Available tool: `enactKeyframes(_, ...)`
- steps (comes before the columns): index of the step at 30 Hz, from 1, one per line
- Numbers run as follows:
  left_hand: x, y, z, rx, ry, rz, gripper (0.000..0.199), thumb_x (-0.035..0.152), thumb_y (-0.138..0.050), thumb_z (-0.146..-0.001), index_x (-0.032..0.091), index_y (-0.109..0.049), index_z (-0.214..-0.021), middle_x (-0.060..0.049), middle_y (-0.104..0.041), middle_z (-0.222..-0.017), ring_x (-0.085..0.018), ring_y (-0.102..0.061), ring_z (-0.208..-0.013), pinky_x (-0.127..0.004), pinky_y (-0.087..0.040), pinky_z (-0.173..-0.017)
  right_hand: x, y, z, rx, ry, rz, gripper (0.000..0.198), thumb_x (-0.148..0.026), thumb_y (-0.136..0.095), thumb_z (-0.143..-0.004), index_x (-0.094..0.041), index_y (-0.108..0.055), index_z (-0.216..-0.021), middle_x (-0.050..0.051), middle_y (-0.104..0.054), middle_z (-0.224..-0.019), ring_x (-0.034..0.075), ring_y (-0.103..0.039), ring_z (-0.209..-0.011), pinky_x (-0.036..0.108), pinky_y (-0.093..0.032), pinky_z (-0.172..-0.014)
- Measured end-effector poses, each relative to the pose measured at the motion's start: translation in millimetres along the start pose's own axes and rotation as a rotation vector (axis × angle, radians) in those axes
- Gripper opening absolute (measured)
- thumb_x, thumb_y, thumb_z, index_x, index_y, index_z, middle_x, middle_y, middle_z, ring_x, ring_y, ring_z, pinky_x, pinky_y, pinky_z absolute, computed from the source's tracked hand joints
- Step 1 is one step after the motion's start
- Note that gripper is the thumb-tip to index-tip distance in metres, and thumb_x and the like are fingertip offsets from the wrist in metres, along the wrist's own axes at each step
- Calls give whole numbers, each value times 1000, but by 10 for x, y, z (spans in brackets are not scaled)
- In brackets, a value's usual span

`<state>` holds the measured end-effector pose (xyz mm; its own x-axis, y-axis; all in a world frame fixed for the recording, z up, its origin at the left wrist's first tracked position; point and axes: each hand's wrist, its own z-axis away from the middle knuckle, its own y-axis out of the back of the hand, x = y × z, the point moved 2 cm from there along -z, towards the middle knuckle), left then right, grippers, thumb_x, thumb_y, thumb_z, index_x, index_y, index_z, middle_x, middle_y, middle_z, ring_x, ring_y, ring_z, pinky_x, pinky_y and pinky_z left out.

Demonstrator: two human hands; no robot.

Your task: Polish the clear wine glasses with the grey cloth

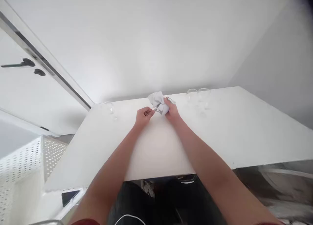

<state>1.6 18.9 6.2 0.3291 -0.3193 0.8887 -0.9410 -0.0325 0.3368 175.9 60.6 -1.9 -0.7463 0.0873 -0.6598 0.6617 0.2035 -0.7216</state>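
Note:
A crumpled light grey cloth [156,99] is bunched in front of me near the back of the white table. My right hand [172,110] is closed around the right side of this cloth, thumb on top. Just left of it, my left hand [144,115] is closed in a pinch at a small clear, glinting piece by the cloth's lower edge. Whether that piece is glass is hard to tell, since cloth and fingers cover most of it. Clear stemmed glasses stand at both sides: one glass [109,107] to the left, a few glasses [204,95] to the right.
The white table [244,130] meets a pale wall [146,39] at its back edge. At the far left is a white door with a dark handle [24,63]. A white perforated panel [26,163] stands below the table's left edge.

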Motion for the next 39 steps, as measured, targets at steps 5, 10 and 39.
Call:
enactKeyframes(5,11,-17,25,-154,109,182,37,50,-73,-82,18,-60,-68,5,-39,-51,-8,-31,-48,-25,-23,-49,-25,56,-15,82,12,-38,33,-46,-84,-76,-22,-60,-77,-4,-61,-69,14,-61,-68,27,-52,-67)
enactKeyframes(10,-6,14,9,-69,97,304,38,51,-78,-79,18,-63,-68,5,-37,-50,-7,-29,-46,-25,-19,-47,-81,-153,54,-109,-142,12,53,-74,-56,-87,-24,-66,-101,8,-72,-92,28,-66,-95,42,-55,-78)
enactKeyframes(39,-58,37,-42,79,21,483,28,31,-65,-84,23,-65,-111,-7,-66,-119,-24,-59,-117,-38,-48,-98,67,-133,94,-32,-181,270,38,-45,-90,-68,-21,-69,-88,4,-74,-88,21,-68,-82,33,-57,-73)
